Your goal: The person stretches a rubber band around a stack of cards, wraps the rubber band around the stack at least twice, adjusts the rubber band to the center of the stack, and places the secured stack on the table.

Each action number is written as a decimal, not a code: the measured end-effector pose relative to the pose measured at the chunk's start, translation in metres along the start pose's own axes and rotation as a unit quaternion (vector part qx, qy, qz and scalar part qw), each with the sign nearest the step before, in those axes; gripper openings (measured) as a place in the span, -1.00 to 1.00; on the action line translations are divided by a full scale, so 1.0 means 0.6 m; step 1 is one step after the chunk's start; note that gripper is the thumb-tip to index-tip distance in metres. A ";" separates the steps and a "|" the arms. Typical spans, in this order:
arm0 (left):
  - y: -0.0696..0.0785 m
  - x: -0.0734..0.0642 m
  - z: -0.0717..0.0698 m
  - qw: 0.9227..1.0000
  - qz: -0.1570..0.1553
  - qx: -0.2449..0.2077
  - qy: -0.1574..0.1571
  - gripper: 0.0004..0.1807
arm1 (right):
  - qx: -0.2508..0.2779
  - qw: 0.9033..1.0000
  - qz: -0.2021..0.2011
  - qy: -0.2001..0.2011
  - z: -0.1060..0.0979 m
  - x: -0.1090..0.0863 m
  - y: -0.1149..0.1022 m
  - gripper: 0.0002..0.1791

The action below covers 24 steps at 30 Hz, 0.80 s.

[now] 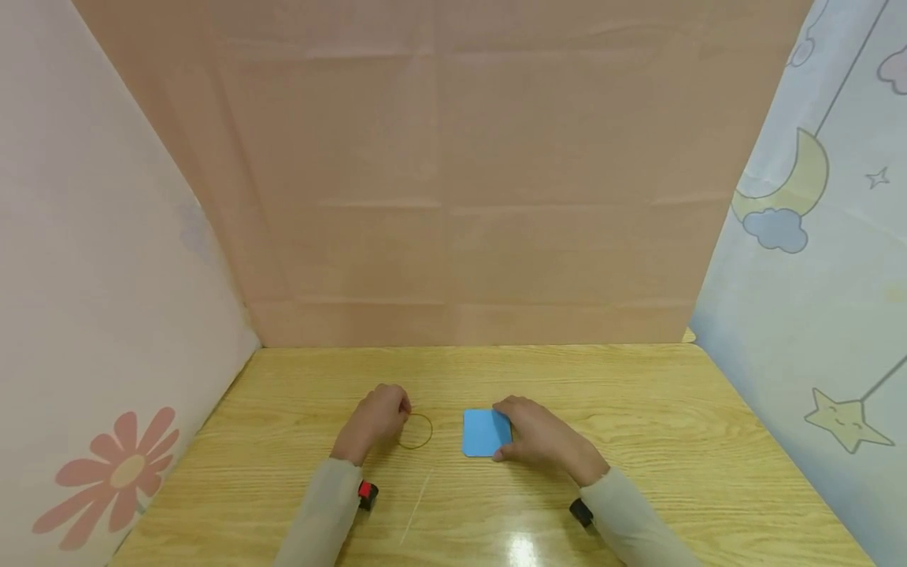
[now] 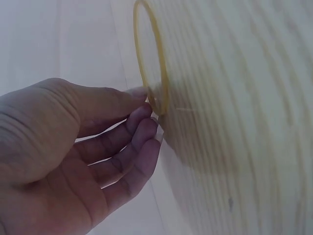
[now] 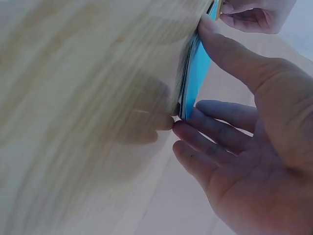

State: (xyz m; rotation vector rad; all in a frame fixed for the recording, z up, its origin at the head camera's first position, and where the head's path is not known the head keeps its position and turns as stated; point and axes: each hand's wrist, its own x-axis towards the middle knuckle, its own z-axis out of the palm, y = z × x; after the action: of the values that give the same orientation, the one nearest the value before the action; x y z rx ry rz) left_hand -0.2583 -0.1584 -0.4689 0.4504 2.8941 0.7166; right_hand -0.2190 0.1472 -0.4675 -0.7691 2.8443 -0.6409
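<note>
My left hand (image 1: pixel 375 420) pinches a thin yellow rubber band (image 2: pixel 164 73) between thumb and fingertips. The band hangs out as an open loop just over the table, to the right of that hand. My right hand (image 1: pixel 544 435) holds a square stack of blue cards (image 1: pixel 482 432) by two opposite edges, thumb on the near side and fingers on the far side. Seen edge-on in the right wrist view, the blue stack (image 3: pixel 196 76) consists of several thin layers close to the tabletop. A gap separates the band from the stack.
The wood-grain table (image 1: pixel 609 378) meets a brown paper backdrop (image 1: pixel 453 197) at the back. A flower-printed wall panel (image 1: pixel 127 236) stands on the left, a moon-and-star panel (image 1: pixel 836 299) on the right. Dark camera mounts (image 1: pixel 368 495) sit at both wrists.
</note>
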 end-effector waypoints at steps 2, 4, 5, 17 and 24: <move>-0.002 0.001 -0.001 1.000 -0.009 -0.004 -0.001 -0.82 | 0.002 1.000 0.002 -0.003 0.000 0.003 0.000 -0.13; -0.005 0.003 -0.003 1.000 -0.015 -0.011 -0.003 -0.82 | 0.005 1.000 0.005 -0.006 -0.001 0.005 0.000 -0.12; -0.007 0.003 -0.003 1.000 -0.017 -0.010 0.002 -0.85 | 0.008 1.000 0.006 -0.009 -0.001 0.007 0.000 -0.12; -0.011 0.003 -0.005 1.000 -0.017 -0.018 -0.016 -0.52 | 0.099 0.994 0.034 0.018 0.008 0.014 0.007 -0.20; -0.011 0.004 -0.002 1.000 -0.014 -0.015 -0.013 -0.42 | 0.164 0.985 0.053 0.028 0.012 0.016 0.017 -0.29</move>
State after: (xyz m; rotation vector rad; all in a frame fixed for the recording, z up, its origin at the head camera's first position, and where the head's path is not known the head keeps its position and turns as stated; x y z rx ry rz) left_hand -0.2627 -0.1640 -0.4709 0.4109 2.8559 0.7442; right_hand -0.2306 0.1478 -0.4785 -0.5486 2.6991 -1.0920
